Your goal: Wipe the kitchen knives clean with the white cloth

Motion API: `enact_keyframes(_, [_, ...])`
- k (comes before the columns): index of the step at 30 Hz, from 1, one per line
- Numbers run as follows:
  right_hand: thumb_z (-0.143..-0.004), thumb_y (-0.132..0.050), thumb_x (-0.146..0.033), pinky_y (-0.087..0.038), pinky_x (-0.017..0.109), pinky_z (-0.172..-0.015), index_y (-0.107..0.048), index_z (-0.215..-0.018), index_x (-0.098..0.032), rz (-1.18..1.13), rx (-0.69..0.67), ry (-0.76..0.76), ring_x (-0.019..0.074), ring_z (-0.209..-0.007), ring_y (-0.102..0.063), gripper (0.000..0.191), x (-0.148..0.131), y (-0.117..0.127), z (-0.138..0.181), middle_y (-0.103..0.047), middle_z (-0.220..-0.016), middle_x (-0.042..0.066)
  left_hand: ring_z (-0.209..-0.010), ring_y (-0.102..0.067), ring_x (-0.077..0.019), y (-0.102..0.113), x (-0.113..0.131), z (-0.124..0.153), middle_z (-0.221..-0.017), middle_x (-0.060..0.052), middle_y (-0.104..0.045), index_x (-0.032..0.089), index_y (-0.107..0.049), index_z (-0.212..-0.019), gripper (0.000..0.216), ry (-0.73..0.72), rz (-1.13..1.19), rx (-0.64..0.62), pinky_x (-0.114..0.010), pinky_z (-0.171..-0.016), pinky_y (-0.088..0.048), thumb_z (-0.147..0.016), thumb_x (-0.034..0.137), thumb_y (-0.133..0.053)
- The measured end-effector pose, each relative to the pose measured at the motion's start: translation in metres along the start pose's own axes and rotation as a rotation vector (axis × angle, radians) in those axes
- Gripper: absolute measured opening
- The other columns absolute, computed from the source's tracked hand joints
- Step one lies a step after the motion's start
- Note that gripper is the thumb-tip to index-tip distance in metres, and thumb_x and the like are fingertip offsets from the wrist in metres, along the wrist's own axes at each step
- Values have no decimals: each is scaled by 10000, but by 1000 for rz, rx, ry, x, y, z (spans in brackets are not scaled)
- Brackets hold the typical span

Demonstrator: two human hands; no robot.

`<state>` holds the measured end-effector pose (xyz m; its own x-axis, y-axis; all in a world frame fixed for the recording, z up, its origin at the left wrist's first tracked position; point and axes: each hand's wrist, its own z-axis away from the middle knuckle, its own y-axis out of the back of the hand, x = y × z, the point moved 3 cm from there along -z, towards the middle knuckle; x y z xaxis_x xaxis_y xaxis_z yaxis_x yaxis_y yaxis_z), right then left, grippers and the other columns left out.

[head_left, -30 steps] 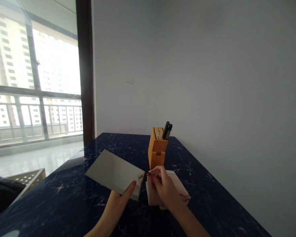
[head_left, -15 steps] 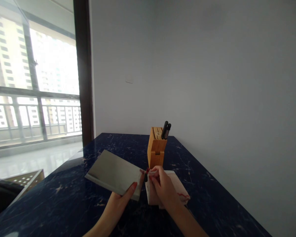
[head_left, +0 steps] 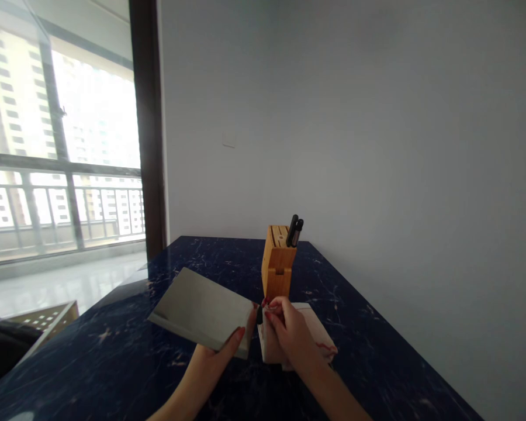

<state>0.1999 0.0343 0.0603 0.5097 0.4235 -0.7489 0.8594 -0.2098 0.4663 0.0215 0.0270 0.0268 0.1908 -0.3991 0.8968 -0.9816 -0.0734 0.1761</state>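
My left hand [head_left: 221, 351] is closed on the broad steel blade of a cleaver [head_left: 197, 307], thumb on its face near the lower right edge. The blade is tilted above the table, and a short piece of its black handle shows to the right. My right hand [head_left: 289, 324] pinches a fold of a white cloth [head_left: 315, 330] with red lines beside that handle. Part of the cloth is hidden under my right hand and wrist. Just beyond the hands stands a wooden knife block [head_left: 277, 263] with two black-handled tools [head_left: 294, 231] in its right side.
The dark blue marbled table [head_left: 368, 351] reaches back to a grey wall [head_left: 377, 146]. On the left is a large window [head_left: 61, 146] with a dark frame. A perforated light-coloured container or chair edge [head_left: 44, 321] sits low at the far left.
The cleaver blade has shifted slightly to the left and down in my left hand. My right hand stays nearly in place on the cloth.
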Motion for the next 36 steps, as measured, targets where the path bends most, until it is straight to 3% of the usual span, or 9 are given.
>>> enact_keyframes(10, [-807,-416,-222,-389,263,-676,-479,-808,-216,73,-14,9,170,-769,-559,63,-3,-5,3,-597,-809,30,-968,-580,-269,2,-3,-1,-964,-54,-683,170,-655,-919,294,-5,-46,59,-369,-909,-409,-683,342,-624])
enact_keyframes(19, [-815,-417,-251,-393,256,-638,-456,-819,-219,74,-16,4,170,-739,-566,50,-14,-14,11,-595,-744,17,-996,-577,-243,-4,4,-1,-1032,-30,-660,208,-652,-988,320,-35,66,-13,-352,-939,-396,-697,337,-616])
enact_keyframes(27, [-826,-378,-260,-392,263,-625,-454,-783,-205,121,58,30,169,-721,-547,104,-13,-4,5,-569,-739,23,-1013,-569,-235,-5,8,2,-1075,-23,-636,228,-615,-1065,343,-90,49,-47,-352,-947,-384,-730,296,-593])
enact_keyframes(31, [-794,-424,-213,-394,262,-637,-476,-840,-206,99,24,82,164,-744,-533,70,-13,-5,7,-560,-769,16,-1029,-556,-245,-4,8,2,-1083,-17,-631,229,-635,-1035,336,-92,61,-39,-362,-956,-377,-705,287,-612])
enact_keyframes(36, [-727,-495,-151,-389,264,-633,-489,-921,-201,87,-25,67,168,-747,-521,200,-12,-6,7,-549,-757,5,-1043,-547,-236,-5,9,1,-1117,-7,-611,234,-623,-1055,339,-82,38,-51,-350,-971,-359,-722,287,-589])
